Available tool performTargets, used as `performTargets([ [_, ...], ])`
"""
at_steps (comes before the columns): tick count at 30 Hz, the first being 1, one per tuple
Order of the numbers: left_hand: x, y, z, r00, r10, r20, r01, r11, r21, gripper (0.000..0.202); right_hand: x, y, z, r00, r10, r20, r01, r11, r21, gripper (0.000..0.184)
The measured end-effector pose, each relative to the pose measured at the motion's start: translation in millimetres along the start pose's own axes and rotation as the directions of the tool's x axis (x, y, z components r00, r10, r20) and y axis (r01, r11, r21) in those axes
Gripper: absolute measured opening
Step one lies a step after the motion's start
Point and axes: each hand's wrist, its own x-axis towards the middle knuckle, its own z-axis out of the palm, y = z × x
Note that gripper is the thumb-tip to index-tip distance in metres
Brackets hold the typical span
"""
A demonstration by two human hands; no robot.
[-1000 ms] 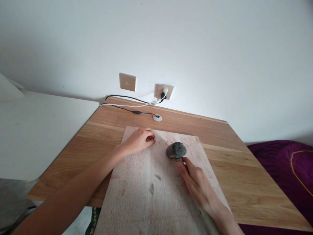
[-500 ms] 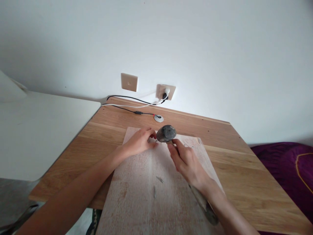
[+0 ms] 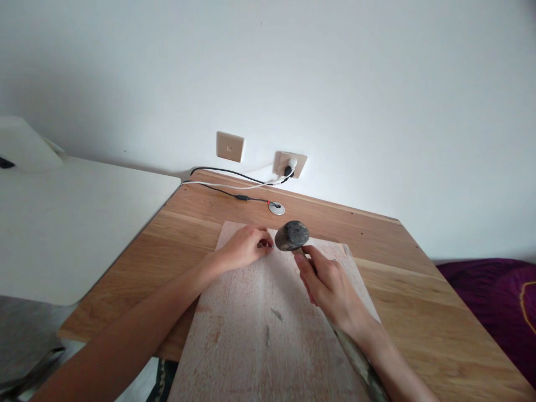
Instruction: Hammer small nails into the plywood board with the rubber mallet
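Note:
My right hand [image 3: 330,285] grips a mallet [image 3: 292,235] close under its dark, barrel-shaped head; the long worn handle runs back beneath my forearm. My left hand [image 3: 248,245] rests at the far part of a whitish, worn wooden board [image 3: 234,346], thumb and fingers pinched together. A small shiny metal piece, nail-like, shows at the fingertips, mostly hidden by them. The mallet head is just right of these fingers, apart from them. Two small grey slivers [image 3: 277,315] lie on the board nearer to me.
The board lies on a brown wooden table [image 3: 414,312]. Behind it are a cable grommet [image 3: 276,208], black and white cables [image 3: 234,186] and a wall socket [image 3: 290,164] with plugs. A white tabletop [image 3: 84,223] adjoins on the left; purple cloth [image 3: 486,296] is at the right.
The view has shifted slightly, moving everything a little right and down. The left fingers have closed more tightly around the small metal piece. The right hand still holds the mallet.

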Motion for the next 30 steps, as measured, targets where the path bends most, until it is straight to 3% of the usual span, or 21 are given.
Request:
performTargets([
  [8,-1,-1,1.1,1.0,0.007,-0.013,-0.006,0.998,0.07,0.011,2,3,4,0.995,-0.085,0.047,0.088,0.994,-0.071,0.026],
  [18,0,0,0.2,0.999,-0.052,-0.001,0.052,0.998,0.039,0.007,-7,-7,-11,0.999,-0.041,0.002,0.041,0.999,-0.014,0.035],
  [23,1,0,-0.1,0.999,-0.036,0.022,0.035,0.998,0.047,0.013,-7,-4,-1,0.999,-0.051,0.012,0.05,0.998,0.032,0.033],
  [27,0,-4,1.6,1.0,-0.031,0.005,0.03,0.998,0.052,0.01,0,6,10,0.996,-0.077,0.043,0.079,0.997,-0.023,0.031],
  [30,0,-4,1.9,0.999,-0.049,-0.007,0.05,0.998,0.033,0.011,-1,7,7,0.998,-0.044,0.041,0.044,0.999,0.002,0.033],
])
